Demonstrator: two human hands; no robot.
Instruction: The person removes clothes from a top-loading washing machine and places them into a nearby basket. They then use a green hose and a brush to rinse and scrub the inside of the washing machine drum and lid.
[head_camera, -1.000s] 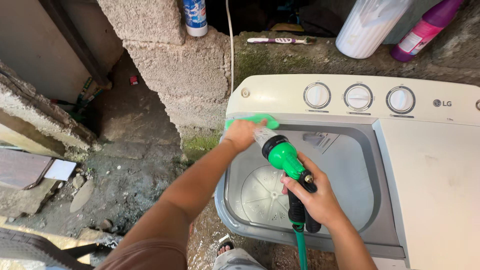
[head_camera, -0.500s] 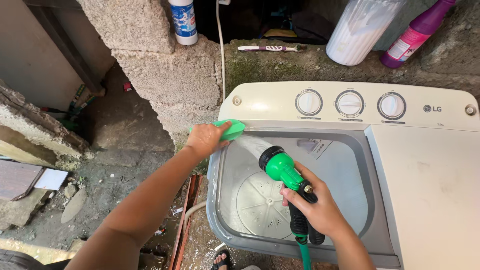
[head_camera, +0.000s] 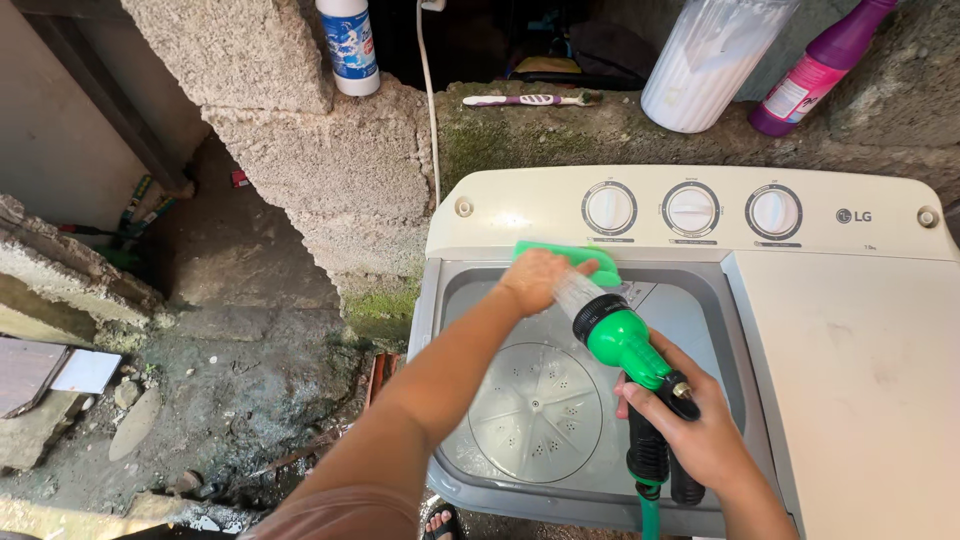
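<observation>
Evidently the soft, wet green sponge (head_camera: 572, 262) squashed under the left hand (head_camera: 535, 280)'s clamped grip, while the right hand (head_camera: 705, 430) stayed closed on the rigid spray nozzle (head_camera: 625, 340)'s handle.

Left hand (head_camera: 535, 280) on sponge (head_camera: 580, 260), at tub (head_camera: 455, 300) back rim. Right hand (head_camera: 700, 435) nearer, rightward, holding nozzle (head_camera: 625, 340) between hands. Dials (head_camera: 690, 210) beyond left hand; lid (head_camera: 860, 380) right of right hand.

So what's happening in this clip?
A person leans over an open washing machine tub. The left hand presses a green sponge against the tub's back rim, just below the control dials. The right hand holds a green hose spray nozzle, spraying water toward the sponge.
</observation>
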